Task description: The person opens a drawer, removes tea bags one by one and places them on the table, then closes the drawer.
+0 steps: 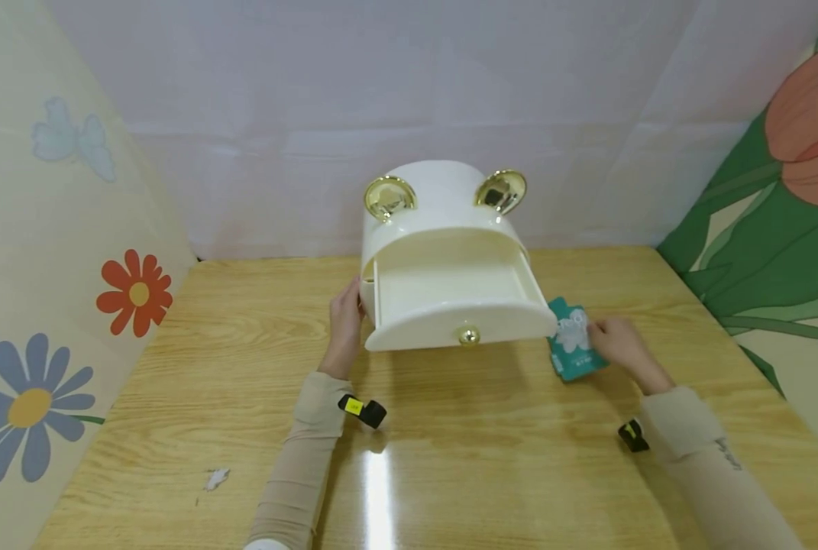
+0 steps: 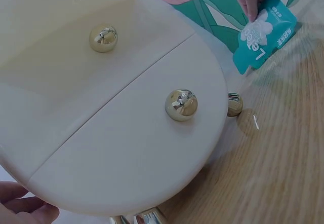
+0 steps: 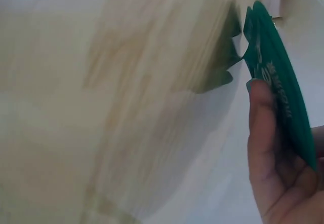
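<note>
A white storage box (image 1: pixel 443 179) with two gold ears stands on the table. Its upper drawer (image 1: pixel 450 279) is pulled out, and nothing shows inside. Below it, in the left wrist view, the lower drawer (image 2: pixel 126 148) with a round gold knob sits closed. My left hand (image 1: pixel 343 328) rests against the left side of the box, its fingertips partly hidden. To the right of the box, my right hand (image 1: pixel 618 344) pinches a flat teal packet (image 1: pixel 573 340) with a white flower shape. In the right wrist view, the thumb presses one face of the packet edge-on.
The wooden table (image 1: pixel 484 443) ends against a pale cloth (image 1: pixel 278 153) behind the box. Painted flower panels (image 1: pixel 787 252) flank both sides. A small pale mark (image 1: pixel 217 479) lies at the front left. Gold feet (image 2: pixel 234 105) hold the box off the table.
</note>
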Demonstrator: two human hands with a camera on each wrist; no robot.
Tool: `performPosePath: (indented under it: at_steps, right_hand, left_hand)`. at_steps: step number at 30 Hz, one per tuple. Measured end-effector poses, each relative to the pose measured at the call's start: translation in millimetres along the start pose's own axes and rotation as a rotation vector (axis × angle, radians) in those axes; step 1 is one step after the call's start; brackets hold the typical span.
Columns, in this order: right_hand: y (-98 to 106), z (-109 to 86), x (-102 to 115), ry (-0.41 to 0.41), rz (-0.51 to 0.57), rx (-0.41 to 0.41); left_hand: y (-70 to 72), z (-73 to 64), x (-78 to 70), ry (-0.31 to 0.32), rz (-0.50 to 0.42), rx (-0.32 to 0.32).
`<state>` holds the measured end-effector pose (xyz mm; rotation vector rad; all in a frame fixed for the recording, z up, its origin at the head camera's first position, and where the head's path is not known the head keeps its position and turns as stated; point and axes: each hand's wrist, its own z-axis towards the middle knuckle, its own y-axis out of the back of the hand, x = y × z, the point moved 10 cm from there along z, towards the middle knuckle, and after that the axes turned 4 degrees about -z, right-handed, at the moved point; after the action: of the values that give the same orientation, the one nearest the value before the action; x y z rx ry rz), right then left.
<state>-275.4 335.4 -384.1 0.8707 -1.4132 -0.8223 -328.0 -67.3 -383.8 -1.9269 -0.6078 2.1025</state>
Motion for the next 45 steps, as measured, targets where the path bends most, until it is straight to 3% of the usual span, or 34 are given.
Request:
performPosePath:
  at_steps: [14, 27, 39, 45]
  right_hand:
    - [-9.9, -6.3, -20.0, -0.079, 0.018, 0.115]
    - [-16.2, -11.8, -25.2, -0.062, -0.093, 0.189]
    - [-11.0, -17.4, -18.6, -0.05, -0.183, 0.17]
    - [0.2, -19.0, -11.0, -0.037, -0.198, 0.064]
  left_hand:
    - [0.5, 2.0, 0.6, 0.004, -0.012, -0.015]
    - [-0.2, 0.9, 1.7, 0.014, 0.004, -0.006]
    - [0.4, 0.3, 0.7, 0.0, 0.007, -0.005]
    - [-0.6, 0.0, -0.5, -0.002, 0.014, 0.002]
